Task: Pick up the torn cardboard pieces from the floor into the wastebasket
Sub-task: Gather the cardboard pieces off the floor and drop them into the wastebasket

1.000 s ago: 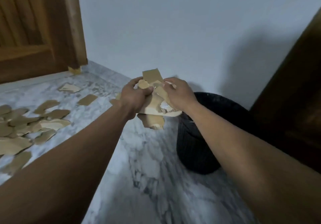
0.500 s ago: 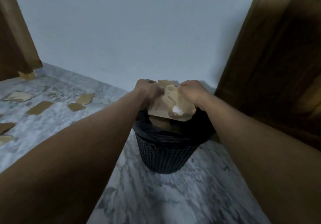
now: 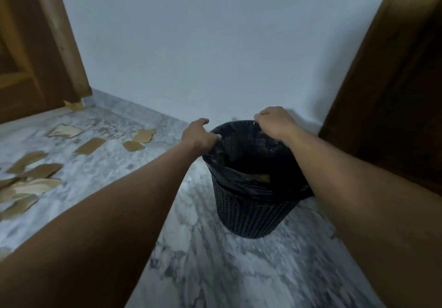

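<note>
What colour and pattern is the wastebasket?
The wastebasket is black with a fine mesh-grid wall, lined with a black bag; head view shows it.

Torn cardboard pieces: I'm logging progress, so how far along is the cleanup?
Done: one brown cardboard piece shows inside the black mesh wastebasket. In hand: no cardboard; the left hand and right hand grip its black plastic liner at the rim. Remaining: many torn brown cardboard pieces lie on the grey marble floor.
</note>
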{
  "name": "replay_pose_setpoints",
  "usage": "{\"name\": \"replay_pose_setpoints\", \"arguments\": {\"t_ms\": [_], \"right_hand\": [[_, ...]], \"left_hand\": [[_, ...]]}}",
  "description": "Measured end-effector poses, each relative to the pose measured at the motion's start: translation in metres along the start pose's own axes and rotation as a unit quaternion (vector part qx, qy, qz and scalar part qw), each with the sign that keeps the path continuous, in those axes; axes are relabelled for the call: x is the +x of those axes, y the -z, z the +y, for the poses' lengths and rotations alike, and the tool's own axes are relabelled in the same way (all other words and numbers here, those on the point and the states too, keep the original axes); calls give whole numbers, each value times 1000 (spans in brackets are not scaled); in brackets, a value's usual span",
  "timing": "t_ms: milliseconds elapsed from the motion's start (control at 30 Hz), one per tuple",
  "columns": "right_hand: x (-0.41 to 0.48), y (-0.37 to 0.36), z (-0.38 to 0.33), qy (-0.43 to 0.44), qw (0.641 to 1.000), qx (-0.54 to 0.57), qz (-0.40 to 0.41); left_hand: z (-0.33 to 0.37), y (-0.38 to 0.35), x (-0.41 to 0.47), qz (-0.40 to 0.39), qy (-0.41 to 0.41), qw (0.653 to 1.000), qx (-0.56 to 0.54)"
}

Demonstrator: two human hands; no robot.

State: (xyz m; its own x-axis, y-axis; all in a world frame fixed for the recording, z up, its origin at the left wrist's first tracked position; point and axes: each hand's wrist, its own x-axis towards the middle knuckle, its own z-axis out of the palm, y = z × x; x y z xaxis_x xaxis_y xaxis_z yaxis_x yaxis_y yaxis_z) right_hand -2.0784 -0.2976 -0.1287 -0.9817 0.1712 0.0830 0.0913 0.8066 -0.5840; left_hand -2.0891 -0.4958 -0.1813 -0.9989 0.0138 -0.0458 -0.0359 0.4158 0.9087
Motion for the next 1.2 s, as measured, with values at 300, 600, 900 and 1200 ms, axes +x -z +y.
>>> {"name": "replay_pose_setpoints", "arguments": {"t_ms": [300, 600, 900, 1200], "right_hand": [[-20, 10, 84, -133, 979, -142, 67], [-14, 8, 84, -177, 981, -48, 60], [35, -63, -7, -168, 946, 266, 79], [53, -143, -61, -123, 943, 309, -25]], "left_hand": [[-19, -25, -1, -24, 60, 997, 37], [-30, -1, 15, 49, 76, 996, -13], [-58, 105, 26, 141, 76, 984, -78], [-104, 170, 26, 202, 118, 967, -101]]}}
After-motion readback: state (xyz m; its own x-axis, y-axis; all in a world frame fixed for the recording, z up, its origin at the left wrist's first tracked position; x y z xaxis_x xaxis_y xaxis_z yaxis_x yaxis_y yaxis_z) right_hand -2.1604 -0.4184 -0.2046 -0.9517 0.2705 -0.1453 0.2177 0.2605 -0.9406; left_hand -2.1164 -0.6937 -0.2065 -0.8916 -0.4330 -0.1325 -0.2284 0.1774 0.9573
